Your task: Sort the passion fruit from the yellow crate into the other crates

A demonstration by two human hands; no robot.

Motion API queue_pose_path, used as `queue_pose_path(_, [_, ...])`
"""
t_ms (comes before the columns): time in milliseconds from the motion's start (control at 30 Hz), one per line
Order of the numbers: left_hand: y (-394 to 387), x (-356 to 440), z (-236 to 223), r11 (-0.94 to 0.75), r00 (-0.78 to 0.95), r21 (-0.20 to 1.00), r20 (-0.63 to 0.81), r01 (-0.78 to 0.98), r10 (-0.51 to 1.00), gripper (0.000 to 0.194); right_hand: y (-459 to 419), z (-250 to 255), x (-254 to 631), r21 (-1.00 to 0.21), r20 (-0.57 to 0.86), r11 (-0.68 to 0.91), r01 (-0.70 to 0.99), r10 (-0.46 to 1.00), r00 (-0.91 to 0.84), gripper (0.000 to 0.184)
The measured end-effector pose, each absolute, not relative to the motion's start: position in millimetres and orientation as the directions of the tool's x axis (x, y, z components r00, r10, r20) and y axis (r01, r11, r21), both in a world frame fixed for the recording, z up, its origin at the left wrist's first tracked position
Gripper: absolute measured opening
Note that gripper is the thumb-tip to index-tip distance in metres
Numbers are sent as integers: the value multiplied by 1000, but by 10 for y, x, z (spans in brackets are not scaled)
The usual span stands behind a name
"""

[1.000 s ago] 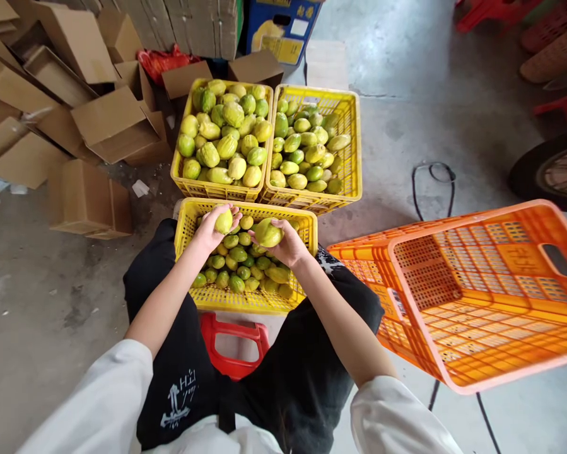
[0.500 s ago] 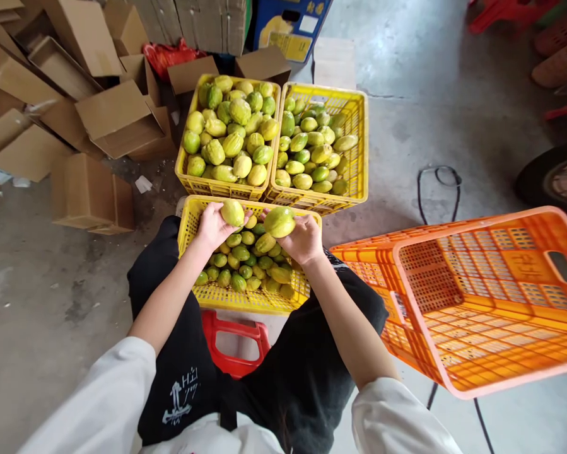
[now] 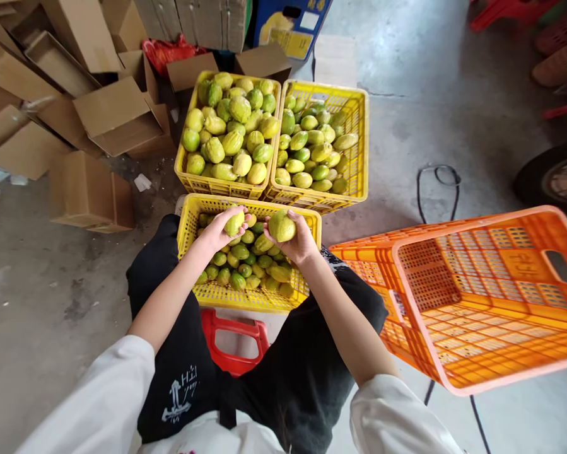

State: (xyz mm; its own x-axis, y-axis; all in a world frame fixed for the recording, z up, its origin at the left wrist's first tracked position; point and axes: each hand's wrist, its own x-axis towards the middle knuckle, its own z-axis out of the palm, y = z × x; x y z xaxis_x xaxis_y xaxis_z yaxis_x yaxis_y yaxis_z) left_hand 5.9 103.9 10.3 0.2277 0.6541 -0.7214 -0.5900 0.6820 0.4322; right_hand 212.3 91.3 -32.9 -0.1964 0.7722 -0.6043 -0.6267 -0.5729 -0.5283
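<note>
My left hand (image 3: 218, 231) is closed around a yellow-green lemon (image 3: 234, 223), its fingers wrapping over the top and far side. In my right hand (image 3: 304, 241) rests a larger, rounder-looking lemon (image 3: 282, 226), gripped from the right with the fingers underneath. Both hands are over the near yellow crate (image 3: 245, 304), a little apart from each other. Many small green and yellow lemons (image 3: 239, 252) lie inside that crate, partly hidden by my hands.
Beyond it stand a left yellow crate (image 3: 221, 186) heaped with lemons and a right yellow crate (image 3: 359, 151) partly filled. An orange crate (image 3: 482, 243) lies tipped at right. A red stool (image 3: 238, 364) shows between my knees. Cardboard boxes (image 3: 117, 116) pile up at left.
The right-hand lemon has turned from lying lengthwise to showing its end. My left hand has rolled its lemon, with the fingers now over it.
</note>
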Motion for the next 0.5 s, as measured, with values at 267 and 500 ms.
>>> queue_pose_path(267, [1063, 51, 94, 560, 137, 361, -740, -746, 659, 21, 929, -291, 2157, -541, -531, -520, -662, 821, -210, 31])
queue_pose_path(500, [1037, 82, 30, 666, 200, 393, -749, -634, 632, 8, 909, -233, 2098, -570, -618, -533, -626, 780, -101, 35])
